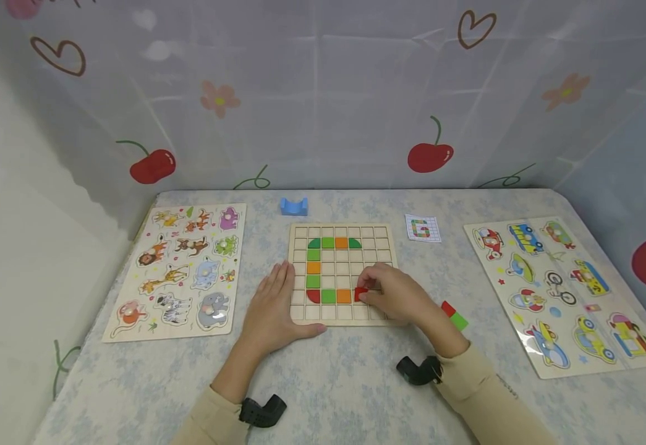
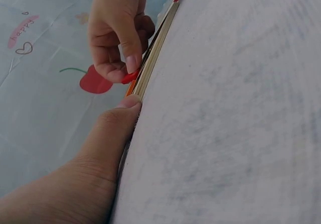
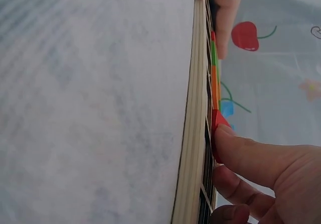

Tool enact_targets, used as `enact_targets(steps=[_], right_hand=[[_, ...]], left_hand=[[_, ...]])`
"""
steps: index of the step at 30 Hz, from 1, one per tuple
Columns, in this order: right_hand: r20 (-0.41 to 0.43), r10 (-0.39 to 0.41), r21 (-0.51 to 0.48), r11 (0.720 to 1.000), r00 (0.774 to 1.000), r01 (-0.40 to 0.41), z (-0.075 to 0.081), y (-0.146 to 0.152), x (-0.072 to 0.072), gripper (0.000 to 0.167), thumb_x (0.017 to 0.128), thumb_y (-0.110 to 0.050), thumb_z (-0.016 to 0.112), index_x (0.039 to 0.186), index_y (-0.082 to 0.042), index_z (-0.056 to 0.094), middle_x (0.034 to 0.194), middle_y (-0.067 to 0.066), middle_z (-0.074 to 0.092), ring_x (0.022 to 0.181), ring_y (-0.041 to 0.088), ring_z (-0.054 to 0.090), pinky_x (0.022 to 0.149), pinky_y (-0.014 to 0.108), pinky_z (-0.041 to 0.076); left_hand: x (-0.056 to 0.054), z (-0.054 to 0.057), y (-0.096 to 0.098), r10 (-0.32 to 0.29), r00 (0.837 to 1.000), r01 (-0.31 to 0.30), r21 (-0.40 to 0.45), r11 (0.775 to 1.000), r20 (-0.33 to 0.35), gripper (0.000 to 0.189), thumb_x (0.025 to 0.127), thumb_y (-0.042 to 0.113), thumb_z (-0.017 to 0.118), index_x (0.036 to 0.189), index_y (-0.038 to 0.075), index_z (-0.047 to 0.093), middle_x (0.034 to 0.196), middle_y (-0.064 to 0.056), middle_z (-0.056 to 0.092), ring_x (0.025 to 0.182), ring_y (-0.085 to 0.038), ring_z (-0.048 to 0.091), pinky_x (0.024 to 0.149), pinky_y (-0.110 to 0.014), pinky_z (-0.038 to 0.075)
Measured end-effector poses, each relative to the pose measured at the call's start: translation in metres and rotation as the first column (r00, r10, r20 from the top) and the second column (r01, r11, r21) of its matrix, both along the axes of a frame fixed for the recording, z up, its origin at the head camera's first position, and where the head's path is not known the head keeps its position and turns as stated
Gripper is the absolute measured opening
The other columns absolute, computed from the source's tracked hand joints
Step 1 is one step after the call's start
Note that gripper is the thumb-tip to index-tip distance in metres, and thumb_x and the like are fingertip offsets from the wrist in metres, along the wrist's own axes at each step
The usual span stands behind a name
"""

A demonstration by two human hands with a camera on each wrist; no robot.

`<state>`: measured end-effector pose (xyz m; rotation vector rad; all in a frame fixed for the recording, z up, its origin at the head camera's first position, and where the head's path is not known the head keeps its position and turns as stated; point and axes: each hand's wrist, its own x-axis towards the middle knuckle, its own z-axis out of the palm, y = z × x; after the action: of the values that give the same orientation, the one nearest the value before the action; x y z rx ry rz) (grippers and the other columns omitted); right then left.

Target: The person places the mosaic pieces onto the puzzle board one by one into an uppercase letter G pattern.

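Note:
A wooden grid board lies on the table before me. On it, green, orange and red tiles form a top row, a left column and a bottom row, with rounded tiles at the corners. My right hand pinches a red tile between thumb and fingers at the right end of the bottom row, beside an orange tile. In the right wrist view the red tile stands tilted against the board. My left hand rests along the board's left edge, fingers straight, thumb stretched to the front edge.
A loose red tile and a green tile lie right of the board, near my right forearm. Behind stand a pattern card and a blue block. An animal puzzle lies left, a vehicle puzzle right.

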<state>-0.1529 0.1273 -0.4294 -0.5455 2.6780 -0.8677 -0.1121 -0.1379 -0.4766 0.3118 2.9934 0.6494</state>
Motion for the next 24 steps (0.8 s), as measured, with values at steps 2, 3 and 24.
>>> enact_targets(steps=[2,3,24], right_hand=[[-0.005,-0.004,0.013,1.000,1.000,0.004,0.0005,0.0001,-0.0005,0.009,0.089,-0.020,0.074,0.090,-0.024,0.066,0.091,-0.005,0.059,0.085,0.014,0.054,0.077,0.030,0.047],[-0.009,-0.002,0.015,1.000,1.000,0.002,0.0006,0.0001,-0.0007,0.009,0.089,-0.020,0.074,0.090,-0.023,0.066,0.090,-0.005,0.059,0.085,0.014,0.054,0.077,0.030,0.047],[-0.043,0.016,0.032,0.999,0.999,-0.014,0.0011,-0.0035,0.0049,0.003,0.089,-0.021,0.075,0.092,-0.019,0.075,0.093,-0.009,0.061,0.078,0.010,0.054,0.071,0.027,0.047]], left_hand=[[-0.0001,0.0000,0.0001,0.000,1.000,0.000,0.001,1.000,0.005,0.137,0.064,0.084,0.068,0.159,0.005,0.008,0.168,-0.009,0.007,0.157,-0.024,0.004,0.128,-0.044,0.010],[-0.0001,-0.0002,0.0001,0.000,1.000,0.000,0.000,1.000,0.005,0.137,0.064,0.084,0.068,0.159,0.005,0.008,0.168,-0.009,0.007,0.157,-0.024,0.004,0.128,-0.044,0.010],[0.0003,-0.0019,-0.0002,0.002,1.000,-0.002,0.001,1.000,-0.017,0.137,0.063,0.085,0.067,0.159,0.004,0.011,0.168,-0.010,0.009,0.157,-0.025,0.006,0.127,-0.045,0.013]])
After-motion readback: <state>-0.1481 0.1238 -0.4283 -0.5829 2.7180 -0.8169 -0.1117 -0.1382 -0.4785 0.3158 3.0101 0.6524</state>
